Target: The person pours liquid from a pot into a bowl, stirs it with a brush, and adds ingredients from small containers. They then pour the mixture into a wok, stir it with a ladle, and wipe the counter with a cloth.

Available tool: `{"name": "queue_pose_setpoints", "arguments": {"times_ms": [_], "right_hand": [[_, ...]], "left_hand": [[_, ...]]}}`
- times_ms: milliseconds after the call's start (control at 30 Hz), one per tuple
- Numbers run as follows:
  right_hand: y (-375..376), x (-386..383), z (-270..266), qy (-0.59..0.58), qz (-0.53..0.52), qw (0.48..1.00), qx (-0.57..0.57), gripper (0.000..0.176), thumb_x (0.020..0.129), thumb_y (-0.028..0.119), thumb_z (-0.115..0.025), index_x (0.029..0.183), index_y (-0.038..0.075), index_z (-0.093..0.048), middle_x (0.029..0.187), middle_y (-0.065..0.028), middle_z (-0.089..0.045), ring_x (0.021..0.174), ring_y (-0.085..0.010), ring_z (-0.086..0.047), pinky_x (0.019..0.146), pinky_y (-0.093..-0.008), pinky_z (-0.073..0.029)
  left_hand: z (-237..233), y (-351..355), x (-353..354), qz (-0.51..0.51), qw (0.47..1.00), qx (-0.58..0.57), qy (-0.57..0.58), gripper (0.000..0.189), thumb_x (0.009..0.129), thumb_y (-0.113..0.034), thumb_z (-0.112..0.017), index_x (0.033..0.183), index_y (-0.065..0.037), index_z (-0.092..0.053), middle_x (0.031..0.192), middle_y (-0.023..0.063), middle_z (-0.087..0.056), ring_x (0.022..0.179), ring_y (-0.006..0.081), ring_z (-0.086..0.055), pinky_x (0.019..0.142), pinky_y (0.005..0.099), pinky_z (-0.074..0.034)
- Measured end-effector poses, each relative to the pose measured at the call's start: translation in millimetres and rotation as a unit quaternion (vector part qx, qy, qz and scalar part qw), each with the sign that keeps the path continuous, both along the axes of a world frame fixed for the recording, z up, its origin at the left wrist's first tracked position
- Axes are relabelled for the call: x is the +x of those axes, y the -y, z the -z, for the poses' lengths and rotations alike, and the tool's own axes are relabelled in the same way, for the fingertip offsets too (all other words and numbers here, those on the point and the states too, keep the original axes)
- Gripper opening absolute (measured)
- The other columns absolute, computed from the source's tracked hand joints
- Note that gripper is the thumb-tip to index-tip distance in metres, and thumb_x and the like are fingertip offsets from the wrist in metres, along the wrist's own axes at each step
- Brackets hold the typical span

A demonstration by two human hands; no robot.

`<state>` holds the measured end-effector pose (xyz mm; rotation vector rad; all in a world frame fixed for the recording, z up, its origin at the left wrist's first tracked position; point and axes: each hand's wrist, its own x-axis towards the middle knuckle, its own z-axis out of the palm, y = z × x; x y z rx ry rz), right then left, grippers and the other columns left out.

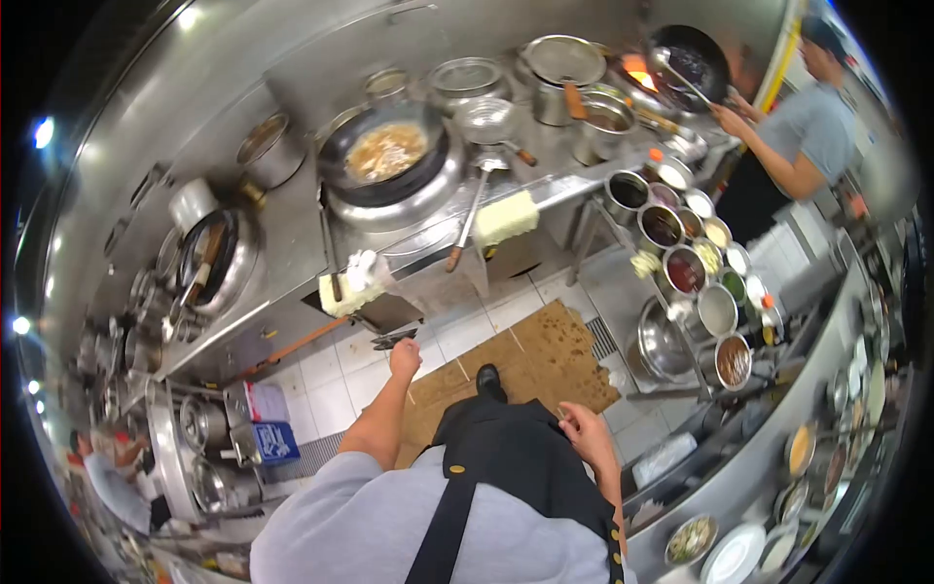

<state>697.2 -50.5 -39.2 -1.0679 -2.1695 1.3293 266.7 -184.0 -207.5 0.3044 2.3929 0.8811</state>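
My left hand (405, 360) is closed in front of the stove, low beside its front edge. A dark, flat metal piece (394, 340) shows at its fingers; its kind is not clear. My right hand (584, 428) hangs by my black apron (511, 443), fingers loosely apart, with nothing plainly in it. Ahead, a black wok (336, 161) sits on a burner ring, with brownish food in bubbling liquid (387, 151) inside. A long-handled ladle (474, 209) and another long-handled tool (329, 243) lie on either side of the wok.
Pots of sauces (686, 271) stand on a rack to the right. Folded yellow cloths (506, 217) lie along the stove edge. A co-worker (803, 136) handles another wok (691, 68) near a flame. Brown cardboard (525, 360) covers floor tiles. Another person (117, 482) is at far left.
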Motion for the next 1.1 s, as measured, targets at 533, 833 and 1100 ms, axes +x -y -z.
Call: {"name": "queue_pose_setpoints", "arguments": {"times_ms": [533, 833, 1100], "right_hand": [[-212, -310, 72, 0.049, -0.157, 0.985, -0.048, 0.037, 0.084, 0.01, -0.064, 0.119, 0.007, -0.057, 0.087, -0.0121, -0.066, 0.078, -0.0251, -0.064, 0.071, -0.0372, -0.051], [-234, -433, 130, -0.109, -0.091, 0.676, -0.723, 0.036, 0.089, 0.019, -0.062, 0.121, 0.011, -0.048, 0.104, -0.009, -0.06, 0.105, -0.0248, -0.057, 0.087, -0.0459, -0.048], [-345, -361, -48, -0.211, -0.046, 0.718, -0.661, 0.027, 0.095, 0.019, -0.054, 0.118, 0.009, -0.045, 0.073, -0.0019, -0.047, 0.05, -0.0113, -0.048, 0.039, -0.0283, -0.041]], "left_hand": [[-62, -83, -250, 0.103, 0.902, -0.223, -0.354, 0.065, 0.073, -0.04, -0.072, 0.129, -0.016, -0.048, 0.12, 0.0126, -0.048, 0.112, 0.0311, -0.051, 0.085, 0.0494, -0.048], [-74, -57, -196, -0.358, 0.739, 0.51, 0.256, 0.036, 0.088, -0.024, -0.055, 0.116, -0.002, -0.053, 0.103, 0.0118, -0.063, 0.085, 0.0269, -0.064, 0.07, 0.0372, -0.054], [-134, -92, -65, -0.447, 0.509, 0.676, 0.29, 0.051, 0.089, -0.041, -0.051, 0.13, -0.011, -0.05, 0.127, 0.011, -0.055, 0.113, 0.0318, -0.056, 0.081, 0.0395, -0.056]]}}
